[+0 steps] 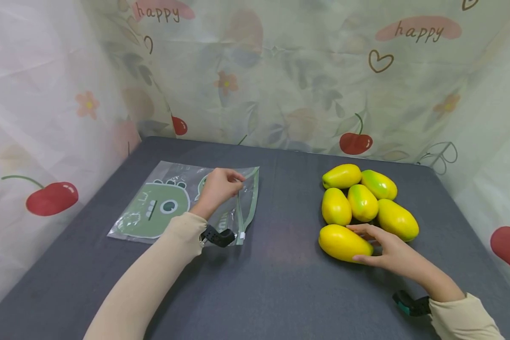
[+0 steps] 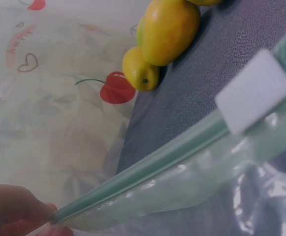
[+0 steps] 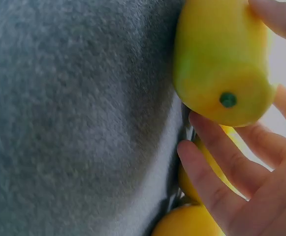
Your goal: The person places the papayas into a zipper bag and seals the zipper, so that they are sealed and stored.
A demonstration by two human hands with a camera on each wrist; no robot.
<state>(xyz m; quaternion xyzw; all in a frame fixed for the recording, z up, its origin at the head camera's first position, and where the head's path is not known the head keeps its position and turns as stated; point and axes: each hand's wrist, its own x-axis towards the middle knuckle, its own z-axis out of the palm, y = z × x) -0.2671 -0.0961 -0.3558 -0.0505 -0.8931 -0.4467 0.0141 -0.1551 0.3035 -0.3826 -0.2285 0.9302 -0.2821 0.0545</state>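
In the head view my left hand point(image 1: 222, 186) pinches the open edge of a clear zip bag point(image 1: 131, 222) with a green cartoon face, lying flat at the left. The left wrist view shows my fingertips point(image 2: 44, 214) on the end of the green zip strip point(image 2: 147, 174), with a white slider point(image 2: 255, 92) further along. At the right, my right hand point(image 1: 393, 250) holds the nearest yellow mango point(image 1: 344, 243) by its end, thumb in front and fingers behind. The mango point(image 3: 221, 64) shows its green stem spot in the right wrist view.
Several more yellow-green mangoes point(image 1: 362, 203) lie clustered just behind the held one. Everything rests on a dark grey tabletop point(image 1: 276, 283). A printed curtain point(image 1: 272, 94) hangs behind and along both sides of the table.
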